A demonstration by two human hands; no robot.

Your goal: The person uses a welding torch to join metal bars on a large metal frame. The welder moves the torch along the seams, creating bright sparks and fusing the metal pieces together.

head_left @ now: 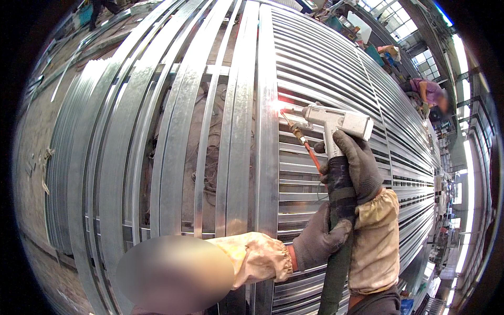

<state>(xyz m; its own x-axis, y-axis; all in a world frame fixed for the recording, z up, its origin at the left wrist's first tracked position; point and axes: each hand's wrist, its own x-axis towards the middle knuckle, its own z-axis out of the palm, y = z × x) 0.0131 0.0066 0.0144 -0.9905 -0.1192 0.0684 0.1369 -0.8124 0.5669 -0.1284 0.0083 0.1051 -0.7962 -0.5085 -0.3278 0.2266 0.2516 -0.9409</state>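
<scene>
A silver handheld welding gun points left, its nozzle close to a metal bar. My right hand, in a dark grey glove, is closed round the gun's black-taped handle. Lower down, my left hand, gloved alike, wraps the thick dark cable below the handle. A thin wire feed tube with a brass fitting and a red-orange hose runs to the nozzle tip. There a bright white-red glow sits on the edge of a long flat metal bar. Tan sleeve covers cover my forearms.
Many parallel metal slats stretch right from the bar. Long metal profiles lie to the left, with gaps showing cables on the floor below. A person in a purple top bends at the far right. A blurred oval covers the lower left.
</scene>
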